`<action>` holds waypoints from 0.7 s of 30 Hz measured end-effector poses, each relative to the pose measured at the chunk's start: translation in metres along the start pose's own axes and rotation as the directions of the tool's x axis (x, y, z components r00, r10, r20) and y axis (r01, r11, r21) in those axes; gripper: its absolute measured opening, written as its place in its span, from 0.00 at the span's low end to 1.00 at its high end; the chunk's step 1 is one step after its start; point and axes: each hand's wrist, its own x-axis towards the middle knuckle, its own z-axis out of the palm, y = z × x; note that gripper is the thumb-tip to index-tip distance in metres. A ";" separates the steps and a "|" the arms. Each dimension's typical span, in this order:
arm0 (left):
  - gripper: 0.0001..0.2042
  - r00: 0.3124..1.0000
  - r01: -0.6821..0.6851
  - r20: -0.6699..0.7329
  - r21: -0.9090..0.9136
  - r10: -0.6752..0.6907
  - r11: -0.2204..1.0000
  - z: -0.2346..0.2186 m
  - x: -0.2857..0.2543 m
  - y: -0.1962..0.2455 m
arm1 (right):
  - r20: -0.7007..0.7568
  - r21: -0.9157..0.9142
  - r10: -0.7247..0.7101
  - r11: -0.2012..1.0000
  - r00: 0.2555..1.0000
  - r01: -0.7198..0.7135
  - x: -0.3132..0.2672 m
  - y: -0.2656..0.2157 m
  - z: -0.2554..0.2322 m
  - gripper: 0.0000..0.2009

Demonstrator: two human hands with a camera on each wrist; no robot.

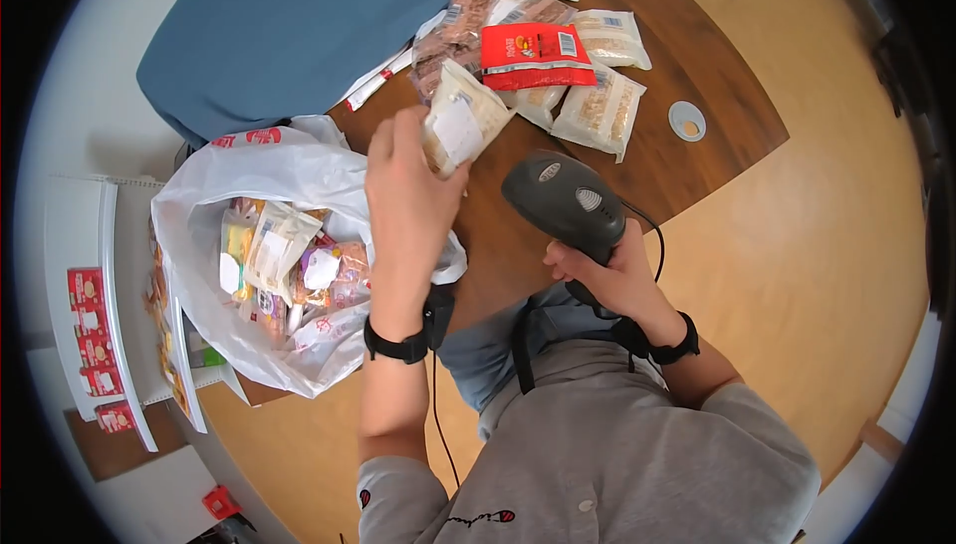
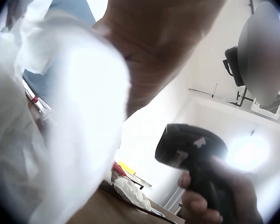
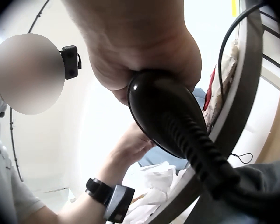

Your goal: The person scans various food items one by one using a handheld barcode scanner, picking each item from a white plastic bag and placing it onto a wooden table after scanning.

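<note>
In the head view my left hand (image 1: 406,190) grips a clear food packet (image 1: 464,124) with a white label, held up over the table beside a white plastic bag (image 1: 199,220). Fingers and thumb are curled round its near side. My right hand (image 1: 627,270) holds a dark handheld barcode scanner (image 1: 558,200) by its handle, its head pointing toward the packet. The scanner (image 2: 191,147) also shows in the left wrist view, where the bag (image 2: 84,107) fills much of the near side. From the right wrist view the butt of the scanner (image 3: 163,109) shows, with its cord trailing down.
Several packets and a red pouch (image 1: 538,58) lie toward the back of the wooden table (image 1: 732,140). More packets (image 1: 282,250) fill the open bag. A round white disc (image 1: 687,121) lies near the right edge. A blue chair (image 1: 289,36) stands behind, shelves (image 1: 124,305) at left.
</note>
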 end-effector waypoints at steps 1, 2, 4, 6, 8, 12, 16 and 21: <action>0.27 1.000 -0.021 -0.024 0.002 0.021 1.000 0.003 -0.007 -0.002 | -0.017 -0.071 -0.039 0.997 0.999 0.037 0.000 -0.002 0.001 0.05; 0.27 0.999 -0.036 -0.040 -0.001 0.035 0.999 0.005 -0.014 -0.002 | -0.013 -0.075 -0.041 0.996 0.999 0.040 0.000 -0.005 0.003 0.05; 0.27 0.998 -0.042 -0.038 -0.014 0.042 0.999 0.008 -0.025 -0.001 | -0.013 -0.153 -0.143 0.978 0.990 0.139 0.001 -0.009 0.010 0.05; 0.28 0.999 -0.053 -0.012 -0.029 0.052 0.998 0.007 -0.034 0.000 | -0.006 -0.163 -0.154 0.975 0.988 0.151 0.001 -0.004 0.010 0.06; 0.27 0.998 -0.065 -0.021 -0.037 0.064 0.997 0.002 -0.041 0.000 | 0.021 -0.157 -0.163 0.974 0.986 0.164 0.001 0.001 0.011 0.07; 0.29 0.999 -0.020 -0.044 -0.041 0.018 0.999 -0.023 -0.061 -0.007 | 0.045 -0.101 -0.015 0.995 0.999 0.020 -0.003 0.003 0.008 0.06; 0.33 0.963 0.256 -0.026 -0.209 -0.267 0.944 -0.074 -0.100 -0.042 | 0.059 -0.005 0.079 0.997 0.995 -0.079 0.001 0.009 -0.004 0.06; 0.30 0.856 0.434 -0.048 -0.473 -0.514 0.767 -0.141 -0.114 -0.107 | 0.069 0.073 0.136 0.987 0.988 -0.141 0.008 0.020 -0.010 0.09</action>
